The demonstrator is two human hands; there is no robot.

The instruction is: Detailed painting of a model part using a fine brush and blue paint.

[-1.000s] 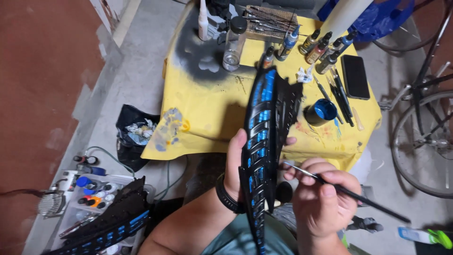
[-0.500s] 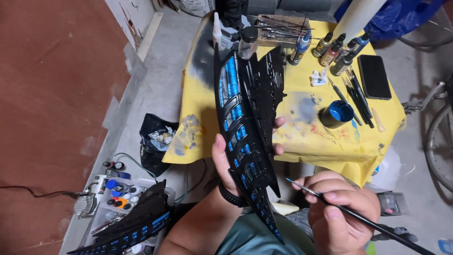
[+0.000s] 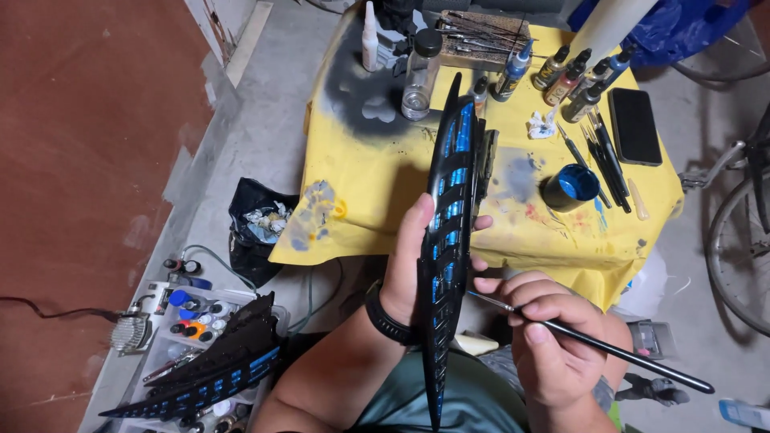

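My left hand [image 3: 407, 265] grips a long, narrow black wing-shaped model part with blue panels [image 3: 447, 232], held upright on edge above my lap. My right hand [image 3: 545, 333] holds a thin black paintbrush [image 3: 597, 346] like a pen, with its tip next to the part's right side near the middle. A black band sits on my left wrist. A round pot of blue paint [image 3: 569, 187] stands on the yellow-covered table [image 3: 369, 184] just beyond the part.
Several paint bottles [image 3: 573, 80], a clear jar [image 3: 419, 74], spare brushes [image 3: 603, 156] and a black phone [image 3: 634, 126] lie on the table. A second black-and-blue part [image 3: 204, 370] rests on a box of paints at lower left. A bicycle wheel [image 3: 734, 248] stands at right.
My left hand has turned the part from showing its broad face to edge-on and brought it lower. The brush tip has come closer to the part's side.
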